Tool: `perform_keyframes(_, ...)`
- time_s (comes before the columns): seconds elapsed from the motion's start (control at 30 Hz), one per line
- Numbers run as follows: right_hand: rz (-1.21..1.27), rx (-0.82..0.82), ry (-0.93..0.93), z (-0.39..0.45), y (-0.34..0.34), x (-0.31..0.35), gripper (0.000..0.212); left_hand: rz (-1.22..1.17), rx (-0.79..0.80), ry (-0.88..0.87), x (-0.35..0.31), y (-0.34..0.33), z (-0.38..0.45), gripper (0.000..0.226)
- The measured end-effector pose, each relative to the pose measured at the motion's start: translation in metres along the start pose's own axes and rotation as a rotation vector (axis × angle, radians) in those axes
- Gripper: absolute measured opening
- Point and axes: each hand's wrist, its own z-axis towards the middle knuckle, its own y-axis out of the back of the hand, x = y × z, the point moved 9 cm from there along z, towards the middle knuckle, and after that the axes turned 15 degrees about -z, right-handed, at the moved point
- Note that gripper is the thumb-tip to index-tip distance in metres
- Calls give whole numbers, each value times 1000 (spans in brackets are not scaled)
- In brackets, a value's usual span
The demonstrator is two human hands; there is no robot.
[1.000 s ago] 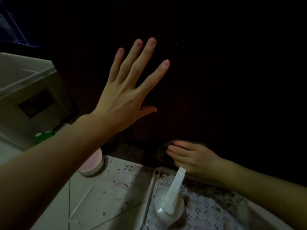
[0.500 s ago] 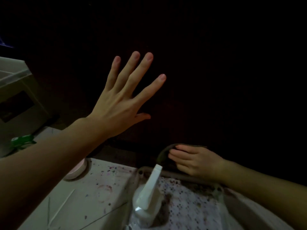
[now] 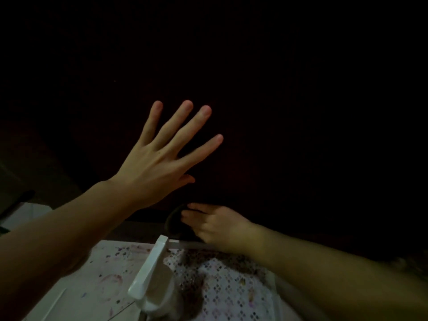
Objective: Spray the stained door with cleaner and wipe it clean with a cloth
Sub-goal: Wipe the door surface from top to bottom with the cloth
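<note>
Door (image 3: pixel 289 112) braced, cloth low against it

Door: dark, fills upper view, stains lost in gloom
Left hand (image 3: pixel 157 163): fingers spread and straight, laid flat toward panel, likely to steady it against wiping pressure; actual contact too dim to confirm
Right hand (image 3: pixel 215 224): low, near bottom edge of door, fingers bent over dark cloth (image 3: pixel 172 218), seemingly pressing it to panel; whether curled round cloth or merely laid on it, cannot tell
Cloth: only a dark rounded edge visible left of fingers, rest hidden under hand
Sprayer (image 3: pixel 150 272): white, upright near bottom of view, trigger head pointing up toward door, parked within easy reach between both arms, touched by neither hand
Mat (image 3: pixel 231 295): patterned, speckled with dark debris, under and beside sprayer, probably catching drips and dirt from lowest stretch of door
Floor (image 3: pixel 92 286): pale, smeared with pinkish marks, left of mat

Judged stage: spraying apparently done for this patch, wiping in hand at lowest part
Risk: cloth dark on dark door, so hard to judge what remains dirty; sprayer close to right forearm, easily knocked during a wide sweep
</note>
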Motion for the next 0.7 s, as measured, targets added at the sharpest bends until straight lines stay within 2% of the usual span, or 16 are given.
perform_keyframes(0.1,33,-28,10,-51,-12,-8,25,11,6,-32,-8,-4,5,110)
perform_keyframes(0.17,26,-13,-5,-112,-25,-16,27,10,15,-68,-19,-10,11,110)
perform_keyframes(0.23,1,52,-6,-180,-39,-21,40,-4,13,-99,-34,-16,19,109)
perform_keyframes(0.3,-14,205,26,-231,-55,-25,61,-14,5,-116,-47,-21,30,109)
perform_keyframes(0.37,-12,297,17,-254,-66,-26,66,-28,0,-121,-58,-23,40,110)
perform_keyframes(0.43,-49,243,5,-239,-65,-18,55,-36,-2,-117,-65,-24,47,110)
perform_keyframes(0.53,-30,153,-5,-174,-50,-8,39,-30,-8,-118,-70,-26,52,109)
perform_keyframes(0.63,-34,128,49,-124,-37,-1,39,-29,-12,-131,-76,-29,58,109)
perform_keyframes(0.7,-53,143,38,-133,-37,-5,39,-35,-14,-137,-85,-31,64,109)
